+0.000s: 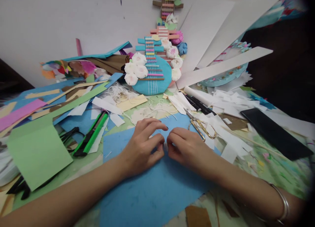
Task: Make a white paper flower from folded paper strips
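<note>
Nearest, a silver bangle point(283, 204) circles the right wrist, and both forearms lie across a blue paper sheet point(152, 191) spread on the table point(275, 174). The left hand point(145, 145) and the right hand point(187, 148) meet knuckle to knuckle on the sheet's middle. Each grip is curled, thumb and fingertips drawn tight together at the spot where the hands touch. Whether they nip the sheet itself or some small scrap cannot be told.

To the left lie a folded green card point(36, 151), black-handled scissors point(71, 135) and a green utility knife point(92, 135). Just beyond the right hand lie gold-handled scissors point(201, 127) among white paper offcuts point(231, 145), with a flat black slab point(275, 132) further right. Behind is a tangle of white string point(120, 91). Farthest, a blue paper guitar model point(155, 76) trimmed with white paper flowers point(135, 69) leans against the wall.
</note>
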Motion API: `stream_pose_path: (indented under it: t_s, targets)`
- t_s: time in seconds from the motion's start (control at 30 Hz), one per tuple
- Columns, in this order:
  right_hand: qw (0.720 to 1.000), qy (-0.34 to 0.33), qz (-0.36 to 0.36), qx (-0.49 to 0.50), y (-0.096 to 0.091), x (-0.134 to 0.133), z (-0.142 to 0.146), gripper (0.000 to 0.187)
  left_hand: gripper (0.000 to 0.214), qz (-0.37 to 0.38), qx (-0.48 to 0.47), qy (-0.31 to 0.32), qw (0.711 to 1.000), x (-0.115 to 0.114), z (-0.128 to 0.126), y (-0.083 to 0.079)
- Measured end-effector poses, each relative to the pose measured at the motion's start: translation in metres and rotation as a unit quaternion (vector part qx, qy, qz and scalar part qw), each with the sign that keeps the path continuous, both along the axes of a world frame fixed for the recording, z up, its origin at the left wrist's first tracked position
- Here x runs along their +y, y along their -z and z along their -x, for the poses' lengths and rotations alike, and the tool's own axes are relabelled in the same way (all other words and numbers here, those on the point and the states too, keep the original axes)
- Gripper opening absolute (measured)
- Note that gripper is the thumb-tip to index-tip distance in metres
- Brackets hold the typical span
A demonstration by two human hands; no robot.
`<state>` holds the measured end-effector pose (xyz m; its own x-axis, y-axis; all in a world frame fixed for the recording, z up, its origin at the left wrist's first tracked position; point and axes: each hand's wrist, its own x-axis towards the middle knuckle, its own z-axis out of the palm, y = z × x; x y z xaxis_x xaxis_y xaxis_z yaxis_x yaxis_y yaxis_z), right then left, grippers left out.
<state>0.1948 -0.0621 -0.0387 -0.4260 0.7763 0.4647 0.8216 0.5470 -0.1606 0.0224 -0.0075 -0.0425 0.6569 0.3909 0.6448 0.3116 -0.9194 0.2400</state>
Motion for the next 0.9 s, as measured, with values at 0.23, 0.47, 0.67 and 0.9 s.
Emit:
stream_pose_path:
  t_s: [0.23,0.47,0.67,0.9]
  targets:
    - [0.999,0.014,0.016,0.025,0.001,0.002,-0.001,0.013,0.013,0.01,-0.021,-0.015,1.0,0.004,0.002,0.0]
    - [0.988,0.118,0.003,0.097,-0.003,0.002,-0.003,0.009,0.006,0.082,-0.077,-0.106,0.988,0.013,0.007,-0.001]
    - [0.981,0.076,0.087,0.154,-0.002,0.001,-0.001,0.008,0.017,0.336,0.007,-0.016,0.942,0.003,0.0,-0.002]
    - [0.959,0.042,0.201,0.195,-0.003,0.003,-0.005,0.018,0.009,0.318,0.056,-0.038,0.946,0.0,-0.001,-0.005]
